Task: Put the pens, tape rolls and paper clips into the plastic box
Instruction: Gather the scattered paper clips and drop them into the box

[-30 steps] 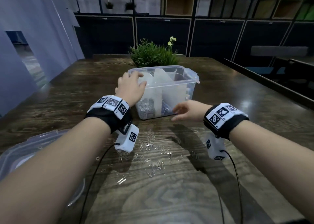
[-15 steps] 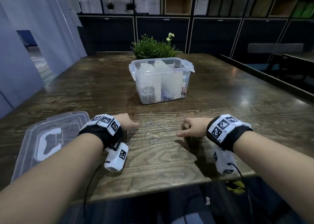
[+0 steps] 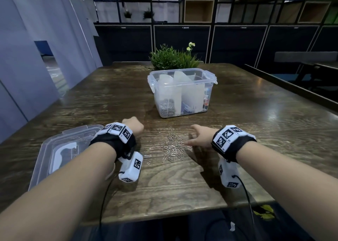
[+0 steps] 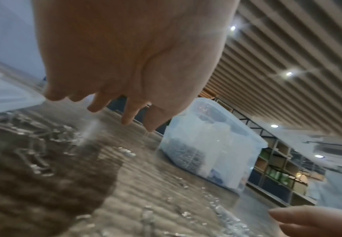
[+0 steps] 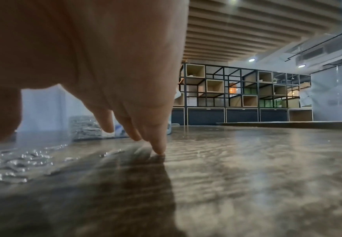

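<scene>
Several silver paper clips [image 3: 172,146] lie scattered on the wooden table [image 3: 182,182] between my hands. My left hand [image 3: 133,126] hovers just left of them, fingers [image 4: 128,117] hanging loosely and holding nothing. My right hand [image 3: 198,136] is at the pile's right edge, fingers spread. In the right wrist view its little fingertip [image 5: 159,151] touches the table beside the clips [image 5: 17,160]. The clear plastic box [image 3: 201,72] stands open behind the clips, with white dividers, a heap of clips in its left compartment [image 4: 183,154] and small coloured items at its right.
The box's clear lid [image 3: 54,149] lies flat at the near left, under my left forearm. A green potted plant [image 3: 173,58] stands right behind the box. The table's near edge [image 3: 164,215] is close to my forearms. A dark bench runs along the right.
Both hands have pulled back from the box to the loose clips on the table. The view has drawn back. The clips now lie more bunched between the hands.
</scene>
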`<state>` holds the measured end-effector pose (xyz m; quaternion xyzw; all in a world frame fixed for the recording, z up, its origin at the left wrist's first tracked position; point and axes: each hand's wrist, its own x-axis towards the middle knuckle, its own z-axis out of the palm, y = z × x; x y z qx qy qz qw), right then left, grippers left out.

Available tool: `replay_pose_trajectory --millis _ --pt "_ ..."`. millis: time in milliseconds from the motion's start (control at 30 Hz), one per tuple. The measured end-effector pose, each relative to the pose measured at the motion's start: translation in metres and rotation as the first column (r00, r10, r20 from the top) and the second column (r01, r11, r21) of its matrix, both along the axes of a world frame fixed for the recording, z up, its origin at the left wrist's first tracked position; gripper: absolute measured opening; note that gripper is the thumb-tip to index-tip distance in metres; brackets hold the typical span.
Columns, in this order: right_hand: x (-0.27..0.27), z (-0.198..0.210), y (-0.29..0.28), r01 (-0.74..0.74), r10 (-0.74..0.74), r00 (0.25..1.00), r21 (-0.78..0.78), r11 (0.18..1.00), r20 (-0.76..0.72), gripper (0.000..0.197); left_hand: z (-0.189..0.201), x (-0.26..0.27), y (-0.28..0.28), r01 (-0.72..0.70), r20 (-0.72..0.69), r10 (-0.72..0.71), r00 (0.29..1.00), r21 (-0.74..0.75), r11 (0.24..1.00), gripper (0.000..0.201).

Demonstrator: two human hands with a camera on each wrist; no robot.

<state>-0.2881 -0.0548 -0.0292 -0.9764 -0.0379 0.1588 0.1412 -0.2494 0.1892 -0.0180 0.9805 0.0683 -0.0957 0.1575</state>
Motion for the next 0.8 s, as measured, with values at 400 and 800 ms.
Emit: replay_pose_trajectory --millis 400,800 --pt "0.041 -0.002 0.043 -0.163 0.165 0.986 0.093 0.982 -0.013 0.094 -0.008 0.022 -0.03 0.255 -0.002 -0.258 0.966 -0.133 0.958 0.038" --pt "0.058 -0.01 0.047 -0.418 0.414 0.908 -0.088 0.904 -0.06 0.091 -0.023 0.039 -0.014 0.385 -0.086 -0.39 0.917 -0.073 0.92 0.067"
